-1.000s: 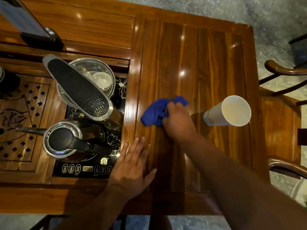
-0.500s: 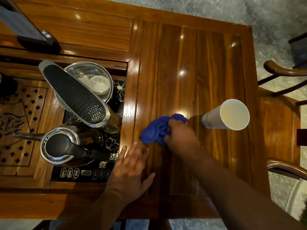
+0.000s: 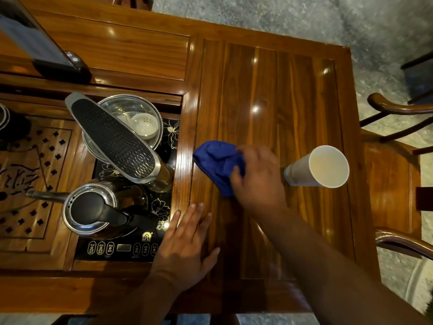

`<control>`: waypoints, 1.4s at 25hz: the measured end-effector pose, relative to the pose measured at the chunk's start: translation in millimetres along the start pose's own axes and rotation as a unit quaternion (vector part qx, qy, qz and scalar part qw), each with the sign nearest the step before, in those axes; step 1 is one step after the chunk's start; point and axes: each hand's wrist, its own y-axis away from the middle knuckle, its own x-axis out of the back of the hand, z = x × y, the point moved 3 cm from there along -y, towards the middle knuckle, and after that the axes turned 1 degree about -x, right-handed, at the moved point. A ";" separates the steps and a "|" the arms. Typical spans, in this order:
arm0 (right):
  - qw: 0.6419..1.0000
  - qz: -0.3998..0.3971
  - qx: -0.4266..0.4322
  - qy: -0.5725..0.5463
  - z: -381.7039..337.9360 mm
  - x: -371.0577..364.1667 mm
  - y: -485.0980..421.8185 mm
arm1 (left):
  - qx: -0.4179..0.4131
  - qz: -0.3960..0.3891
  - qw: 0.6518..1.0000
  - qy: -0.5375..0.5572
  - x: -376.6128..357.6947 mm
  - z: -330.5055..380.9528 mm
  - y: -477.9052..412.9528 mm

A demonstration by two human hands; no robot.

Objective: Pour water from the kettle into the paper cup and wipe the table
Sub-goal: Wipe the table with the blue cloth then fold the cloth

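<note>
Lying at the far left, a carved wooden tea tray with cut-out holes and dark brushed characters, too partial to read, sits sunk in the table. Beside it a black induction cooker is set into the wood; its near edge carries a row of small gold button icons and a gold arch logo, the lettering too small to read. On the cooker stands the kettle, steel with a black lid and handle, spout pointing left. Behind it a steel bowl holds a small white cup, and a long dark textured paddle on a metal neck slants over both. A dark flat device rests at the far left corner.

The left hand lies flat on the table's near edge, fingers spread and straight, gripping nothing, its fingertips partly over the cooker's right corner. Just beyond it, the blue cloth is bunched on the glossy plank top, and the right hand presses on it with fingers curled closed into its folds; the hand is blurred. To the right, apart from the hand, the paper cup stands upright, white; whether it holds water I cannot tell.

Polished reddish wood reflects ceiling lights. Wooden chair arms stand at the right, over a grey speckled floor.
</note>
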 end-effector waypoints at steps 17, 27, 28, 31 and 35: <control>0.982 -0.185 -0.035 -0.033 49.7 -40.6 67.4 | -0.005 -0.003 1.000 0.028 0.4 -1.1 -1.3; 0.851 -0.196 -0.299 -0.384 43.5 -2.1 75.8 | 0.086 -0.155 0.963 0.202 40.2 -4.7 -21.8; 0.833 -0.192 -0.307 -0.419 35.9 3.8 74.4 | 0.099 -0.146 0.956 0.234 46.8 -3.6 -25.7; 0.804 -0.179 -0.299 -0.482 15.1 21.0 68.8 | 0.106 -0.105 0.951 0.269 68.8 0.2 -37.6; 0.764 -0.173 -0.295 -0.547 -3.5 49.6 58.2 | 0.066 -0.027 0.968 0.240 106.5 7.6 -46.9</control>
